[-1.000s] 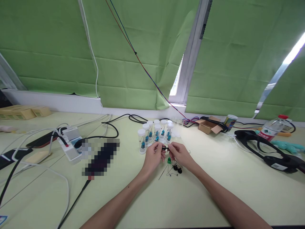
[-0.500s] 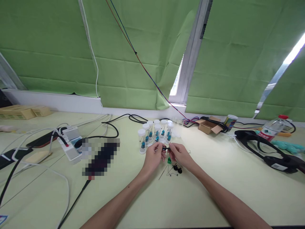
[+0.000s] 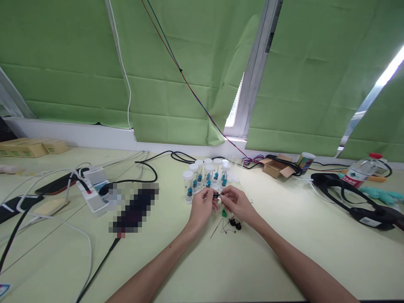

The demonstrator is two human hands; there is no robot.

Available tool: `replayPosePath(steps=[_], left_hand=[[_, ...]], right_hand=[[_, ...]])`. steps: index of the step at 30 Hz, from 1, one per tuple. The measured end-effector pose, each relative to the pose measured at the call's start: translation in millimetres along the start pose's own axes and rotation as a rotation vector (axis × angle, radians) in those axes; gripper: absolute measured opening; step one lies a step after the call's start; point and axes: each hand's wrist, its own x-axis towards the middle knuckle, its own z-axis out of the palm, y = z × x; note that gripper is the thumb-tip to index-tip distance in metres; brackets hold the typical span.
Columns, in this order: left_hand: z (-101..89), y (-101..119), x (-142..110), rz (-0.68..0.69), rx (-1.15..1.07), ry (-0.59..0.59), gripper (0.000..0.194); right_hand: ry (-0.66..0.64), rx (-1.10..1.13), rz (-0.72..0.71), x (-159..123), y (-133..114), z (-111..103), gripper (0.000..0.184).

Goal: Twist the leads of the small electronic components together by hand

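Green blinds [image 3: 176,105] covered the windows, cut off at the top edge. Below stretched a pale bench [image 3: 151,261], its near side crossed by both forearms. On the right lay a black frame [image 3: 383,216] bearing a white label [image 3: 370,221] too fine to read. Behind it stood a red-capped bottle [image 3: 361,169]; white characters on its red label [image 3: 351,178] were illegible. A dark device [image 3: 134,210] on the left was blurred into blocks. The left hand [image 3: 202,207] and right hand [image 3: 237,204] met near mid-bench. The patterned can [image 3: 305,162] behind showed no legible wording. White-capped vials [image 3: 188,188] holding blue pieces overlapped, hiding 1 another. Between the hands was a small black part [image 3: 216,195]: the left fingers pinched it closed; the right fingers nearly met at its other end, their grip impossible to tell. Just below lay 2 black pieces [image 3: 238,226], a green piece [image 3: 224,213] and thin wires [image 3: 216,228], partly indistinct.
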Motion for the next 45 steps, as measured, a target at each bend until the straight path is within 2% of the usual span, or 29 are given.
replayPosePath(steps=[11,22,33,36,41,45], left_hand=[[-2.3,-3.8,1.3,0.009,0.009,-0.028,0.03],[-1.4,-4.3,1.7,-0.007,0.018,-0.06,0.03],[0.2,-3.2,1.2,-0.01,0.025,-0.07,0.03],[0.2,-2.1,0.4,-0.004,0.02,-0.039,0.029],[-0.3,-0.1,-0.7,0.01,0.022,0.007,0.028],[-0.4,-0.4,-0.5,0.021,0.021,0.013,0.028]], right_hand=[[-0.024,-0.048,0.029,-0.7,-2.6,0.3,0.036],[0.005,-0.142,0.027,1.0,4.7,-0.1,0.047],[0.042,-0.179,0.091,2.0,5.8,1.3,0.059],[0.066,-0.144,0.064,2.9,6.5,1.7,0.056],[0.101,-0.067,-0.003,2.3,3.4,-0.2,0.033],[0.098,-0.049,-0.044,-0.1,-0.4,-1.4,0.025]])
